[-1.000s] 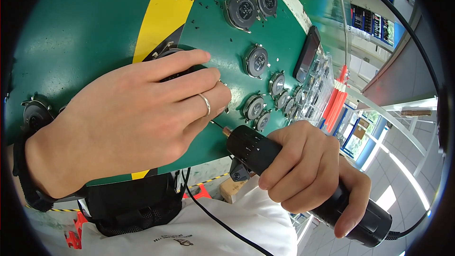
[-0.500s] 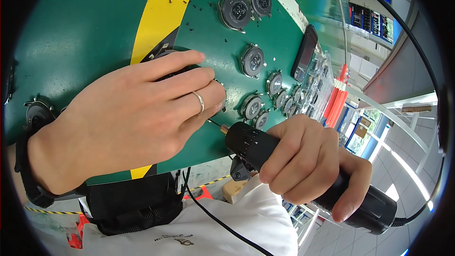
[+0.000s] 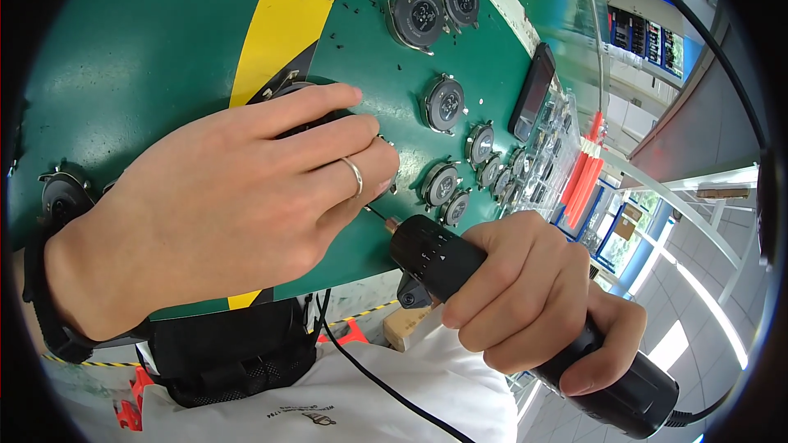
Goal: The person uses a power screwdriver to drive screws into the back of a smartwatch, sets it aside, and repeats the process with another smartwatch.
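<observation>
driver bit tucked under the left fingers on the green counter

the left hand [image 3: 222, 213] lies palm down on the green counter [image 3: 123, 74], forearm entering from 8 o'clock, wrist banded by a dark strap [image 3: 41, 303]. its fingers [image 3: 328, 143] curl over a round dark part [image 3: 291, 94] that is mostly hidden beneath them, pressing on it rather than lifting it; a ring [image 3: 354, 175] sits on one finger.

the right hand [image 3: 533, 295] comes in from 4 o'clock, clenched around the black electric screwdriver [image 3: 492, 303], thumb and fingers wrapped on its barrel. the tool lies tilted, its thin bit [image 3: 376, 212] pointing toward 10 o'clock and ending just under the left fingertips; whether it touches a screw cannot be told.

at 1 o'clock from the left hand, a row of round connectors [image 3: 444, 102] stands on the counter, with small loose screws [image 3: 353, 8] scattered near the yellow and black stripe [image 3: 287, 25]. a dark slim phone [image 3: 532, 92] lies at 2 o'clock. a black cable [image 3: 369, 377] runs across the white shirt [image 3: 345, 402] at 6 o'clock.
</observation>
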Tool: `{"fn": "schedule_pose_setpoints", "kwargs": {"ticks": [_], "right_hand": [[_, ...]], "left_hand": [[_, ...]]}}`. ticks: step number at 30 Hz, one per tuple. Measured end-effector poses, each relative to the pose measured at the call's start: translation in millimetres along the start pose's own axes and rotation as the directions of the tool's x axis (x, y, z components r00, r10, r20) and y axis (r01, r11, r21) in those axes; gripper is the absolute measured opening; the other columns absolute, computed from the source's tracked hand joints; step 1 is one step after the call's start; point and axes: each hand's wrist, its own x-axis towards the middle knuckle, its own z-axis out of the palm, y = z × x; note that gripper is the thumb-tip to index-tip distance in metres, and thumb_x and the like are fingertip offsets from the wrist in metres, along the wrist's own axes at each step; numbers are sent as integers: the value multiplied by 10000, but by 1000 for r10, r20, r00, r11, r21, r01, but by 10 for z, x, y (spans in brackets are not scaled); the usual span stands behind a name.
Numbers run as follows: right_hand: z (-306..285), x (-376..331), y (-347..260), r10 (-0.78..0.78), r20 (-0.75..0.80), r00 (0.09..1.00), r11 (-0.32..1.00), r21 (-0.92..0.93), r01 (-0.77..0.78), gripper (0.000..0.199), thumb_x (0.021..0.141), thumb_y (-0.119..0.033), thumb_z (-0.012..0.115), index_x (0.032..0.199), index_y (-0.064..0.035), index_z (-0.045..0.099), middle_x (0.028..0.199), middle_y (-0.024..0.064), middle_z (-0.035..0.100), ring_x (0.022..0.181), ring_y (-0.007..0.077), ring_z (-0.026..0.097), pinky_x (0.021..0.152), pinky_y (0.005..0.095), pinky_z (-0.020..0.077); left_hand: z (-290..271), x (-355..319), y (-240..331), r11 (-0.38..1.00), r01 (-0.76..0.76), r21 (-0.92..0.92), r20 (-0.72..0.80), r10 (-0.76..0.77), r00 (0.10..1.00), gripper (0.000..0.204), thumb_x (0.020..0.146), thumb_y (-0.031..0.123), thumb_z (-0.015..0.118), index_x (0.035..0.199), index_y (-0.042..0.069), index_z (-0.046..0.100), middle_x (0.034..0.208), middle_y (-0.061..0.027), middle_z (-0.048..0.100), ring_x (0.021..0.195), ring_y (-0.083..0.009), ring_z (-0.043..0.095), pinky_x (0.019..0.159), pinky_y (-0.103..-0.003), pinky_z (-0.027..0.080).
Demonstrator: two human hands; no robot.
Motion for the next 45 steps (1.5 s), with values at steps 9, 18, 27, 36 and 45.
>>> {"fn": "schedule_pose_setpoints", "kwargs": {"ticks": [9,18,27,36,45], "right_hand": [[19,-65,95,-46,-9,999,999,13,46,145,1016,-164,544,1117,-66,506,642,125,640,449,194,599,429,332,530],[-56,-61,216,-202,48,978,975,106,197,210,1009,-163,570,1203,-92,530,635,121,640,457,188,604,437,326,531],[-86,-25,103,-40,47,998,998,41,38,153,1017,-166,557,1108,-59,494,642,121,643,460,189,607,436,322,533],[-139,-61,137,-120,60,991,991,59,116,137,1003,-129,568,1050,-58,461,656,120,648,463,192,610,432,329,539],[-130,-86,118,-145,-2,989,989,42,145,169,946,-10,603,1022,-60,461,633,110,638,441,189,596,395,318,514]], "left_hand": [[28,-64,-30,998,-40,46,20,39,999,232,795,97,776,1015,30,748,1050,-44,662,1034,-224,645,1029,-389,535],[48,-45,-13,1000,-16,21,21,15,1000,231,800,98,775,1016,24,746,1056,-39,662,1033,-216,646,1046,-396,527],[44,-14,-16,999,14,-40,10,-13,1000,255,804,94,761,1052,32,755,1068,-46,660,1052,-223,644,1055,-405,523],[68,-20,-13,997,38,-67,31,-36,999,276,805,99,742,1076,50,763,1091,-51,655,1077,-224,634,1072,-402,510],[43,-26,-24,998,26,-48,75,-23,997,311,808,113,712,1111,63,762,1119,-53,651,1107,-224,624,1091,-402,495]]}}
